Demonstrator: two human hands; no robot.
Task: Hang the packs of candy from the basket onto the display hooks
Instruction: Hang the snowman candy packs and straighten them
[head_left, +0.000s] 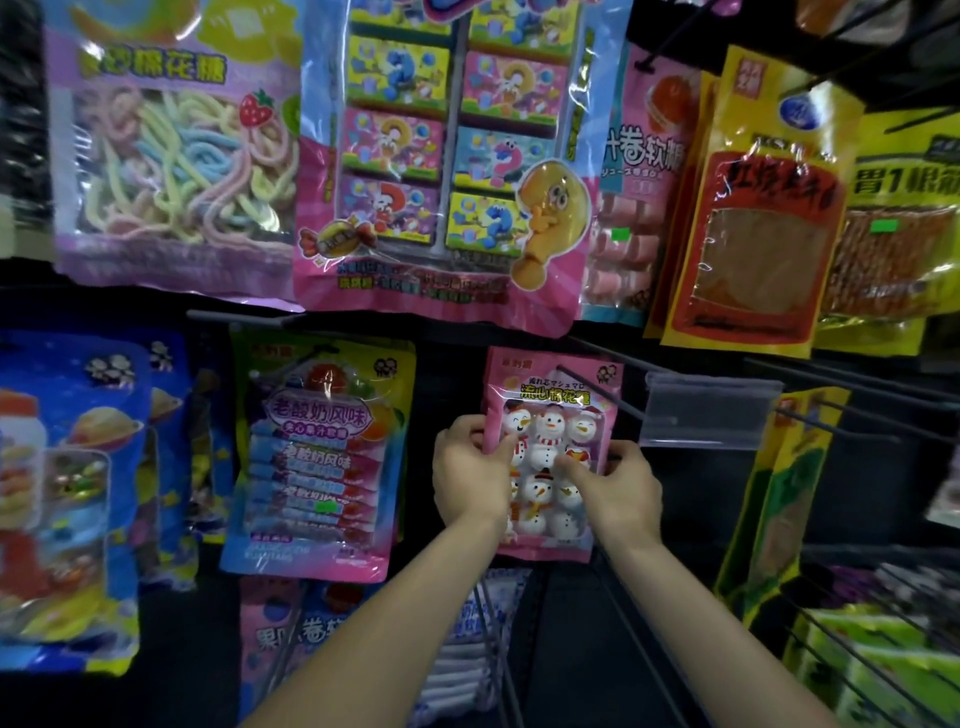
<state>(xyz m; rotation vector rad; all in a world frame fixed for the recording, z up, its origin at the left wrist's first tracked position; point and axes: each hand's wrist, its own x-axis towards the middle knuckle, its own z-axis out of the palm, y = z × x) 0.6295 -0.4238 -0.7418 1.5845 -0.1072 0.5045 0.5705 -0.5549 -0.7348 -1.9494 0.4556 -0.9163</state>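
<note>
My left hand (470, 478) and right hand (618, 488) pinch the side edges of the pink plastic pack of snowman marshmallows (550, 431), held up against the thin black wire hook (602, 393). I judge its floppy top could miss the hook's tip, and the pack could drop. A clear plastic label holder (711, 410) crowds the right, and a large pink candy pack (436, 156) overhangs above.

Dark rack of thin metal hooks (608, 397) carries clear bag of pastel marshmallow ropes (176, 156), large pink box-print pack (441, 156), pink snowman-marshmallow pack (548, 428).
</note>
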